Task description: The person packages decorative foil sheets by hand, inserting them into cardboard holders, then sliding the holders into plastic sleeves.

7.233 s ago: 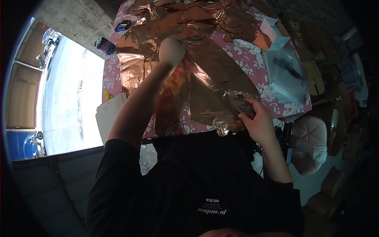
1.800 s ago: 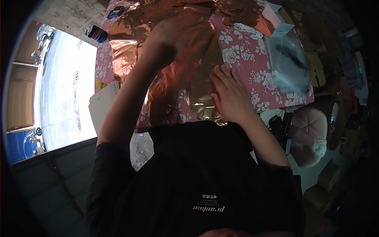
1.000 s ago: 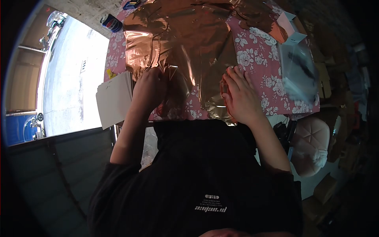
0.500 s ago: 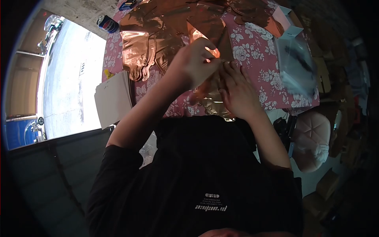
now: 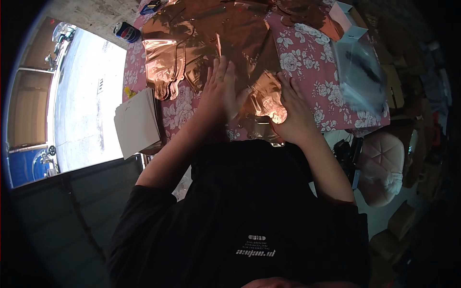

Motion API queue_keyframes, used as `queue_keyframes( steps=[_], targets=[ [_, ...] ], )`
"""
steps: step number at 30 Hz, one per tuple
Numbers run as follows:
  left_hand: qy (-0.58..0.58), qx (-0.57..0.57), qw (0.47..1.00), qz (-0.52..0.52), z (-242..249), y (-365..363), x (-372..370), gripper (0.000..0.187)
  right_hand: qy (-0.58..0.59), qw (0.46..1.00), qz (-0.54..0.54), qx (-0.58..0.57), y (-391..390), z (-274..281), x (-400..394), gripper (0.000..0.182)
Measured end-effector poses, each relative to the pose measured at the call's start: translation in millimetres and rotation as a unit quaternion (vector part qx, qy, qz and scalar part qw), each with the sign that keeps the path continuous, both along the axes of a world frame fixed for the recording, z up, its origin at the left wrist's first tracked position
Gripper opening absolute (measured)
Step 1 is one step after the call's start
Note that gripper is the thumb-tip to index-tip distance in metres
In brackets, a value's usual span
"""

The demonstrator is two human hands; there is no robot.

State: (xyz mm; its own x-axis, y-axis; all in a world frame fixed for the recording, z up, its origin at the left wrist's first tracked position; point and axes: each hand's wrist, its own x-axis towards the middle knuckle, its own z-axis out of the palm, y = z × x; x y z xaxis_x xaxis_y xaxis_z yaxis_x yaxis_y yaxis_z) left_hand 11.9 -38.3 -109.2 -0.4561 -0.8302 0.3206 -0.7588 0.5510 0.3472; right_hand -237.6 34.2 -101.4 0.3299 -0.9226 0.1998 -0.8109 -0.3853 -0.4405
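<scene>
Copper-coloured foil sheets (image 5: 235, 29) lie over the flowered pink cloth in front of me. My left hand (image 5: 220, 91) is flat on the foil's left part, its fingers stretched forward and thumb apart. On the right side, my right hand (image 5: 295, 113) rests along the foil edge with its fingers extended. Between the two hands, a folded-over shiny flap of foil (image 5: 269, 98) curves toward my body. Nothing is gripped in either hand. A layered stack of foil pieces (image 5: 165, 62) lies left of my left hand.
A soda can (image 5: 127, 32) stands at the back left. Pale cards (image 5: 137, 124) are stacked at the left edge. At the right are a white box (image 5: 348, 24), a clear plastic bag (image 5: 360, 79) and, lower down, a pink cushioned seat (image 5: 382, 163).
My left hand has come down from a pinch above the foil, moved left and opened out. The raised foil tip has folded down toward me. My right hand has stayed nearly in place.
</scene>
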Motion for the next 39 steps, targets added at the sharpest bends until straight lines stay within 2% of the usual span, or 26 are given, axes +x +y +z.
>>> queue_keyframes(
  steps=[2, 4, 8, 10, 14, 16, 17, 19, 20, 23, 25, 27, 28, 30, 39],
  targets=[
    [-0.023, 0.021, 0.999, 0.008, 1.2, 0.6, -4.1, 0.08, -0.023, 0.999, -0.014, 0.028, 0.0, 1.3, -1.9, 0.09],
    [-0.049, 0.01, 0.998, -0.033, 5.7, 0.6, -7.0, 0.08, 0.085, 0.996, 0.033, 0.006, -2.9, 1.4, -2.7, 0.092],
    [-0.088, -0.004, 0.994, -0.069, 6.2, -3.8, -9.5, 0.081, 0.067, 0.997, 0.034, 0.015, -0.9, 9.0, -0.5, 0.095],
    [-0.086, 0.014, 0.994, -0.069, 5.3, -3.0, -12.9, 0.085, 0.106, 0.993, 0.035, 0.029, -1.6, 8.9, -1.2, 0.056],
    [-0.129, -0.001, 0.989, -0.077, 7.9, 4.0, -16.7, 0.091, 0.117, 0.993, 0.022, 0.012, -2.6, 5.6, 1.8, 0.059],
    [-0.13, -0.012, 0.988, -0.081, 9.4, 4.4, -15.7, 0.096, 0.018, 1.0, 0.025, 0.001, -2.2, 8.8, 1.8, 0.055],
    [-0.129, -0.012, 0.988, -0.082, 8.6, 4.6, -15.3, 0.096, 0.019, 1.0, 0.024, 0.001, -2.1, 8.9, 0.4, 0.055],
    [-0.143, -0.014, 0.986, -0.08, 6.5, 4.0, -16.0, 0.1, -0.205, 0.979, 0.011, -0.013, -3.0, 9.6, -4.9, 0.049],
    [-0.141, -0.014, 0.987, -0.08, 6.0, 4.1, -16.9, 0.1, -0.203, 0.979, 0.011, -0.012, -3.3, 9.5, -10.2, 0.049],
    [-0.142, -0.01, 0.987, -0.074, 5.4, 4.6, -17.0, 0.1, -0.317, 0.948, 0.0, -0.035, -3.8, 13.6, -26.2, 0.045],
    [-0.143, -0.012, 0.987, -0.074, 6.6, 5.4, -17.3, 0.1, -0.289, 0.956, -0.018, -0.055, 2.8, 16.9, -25.8, 0.043],
    [-0.136, -0.02, 0.988, -0.074, 5.0, 5.3, -18.3, 0.098, -0.134, 0.99, 0.029, -0.03, 6.0, 17.8, -26.0, 0.047],
    [-0.13, -0.03, 0.988, -0.073, 4.5, 4.8, -18.0, 0.097, -0.134, 0.99, 0.029, -0.031, 7.1, 15.1, -23.8, 0.047],
    [-0.138, -0.025, 0.987, -0.075, 4.6, 4.5, -17.1, 0.098, -0.056, 0.997, 0.056, -0.023, 9.2, 6.1, -18.1, 0.043],
    [-0.139, -0.015, 0.987, -0.079, 4.6, 3.6, -16.9, 0.098, -0.074, 0.996, 0.046, -0.019, 9.4, 4.0, -17.7, 0.036]
  ],
)
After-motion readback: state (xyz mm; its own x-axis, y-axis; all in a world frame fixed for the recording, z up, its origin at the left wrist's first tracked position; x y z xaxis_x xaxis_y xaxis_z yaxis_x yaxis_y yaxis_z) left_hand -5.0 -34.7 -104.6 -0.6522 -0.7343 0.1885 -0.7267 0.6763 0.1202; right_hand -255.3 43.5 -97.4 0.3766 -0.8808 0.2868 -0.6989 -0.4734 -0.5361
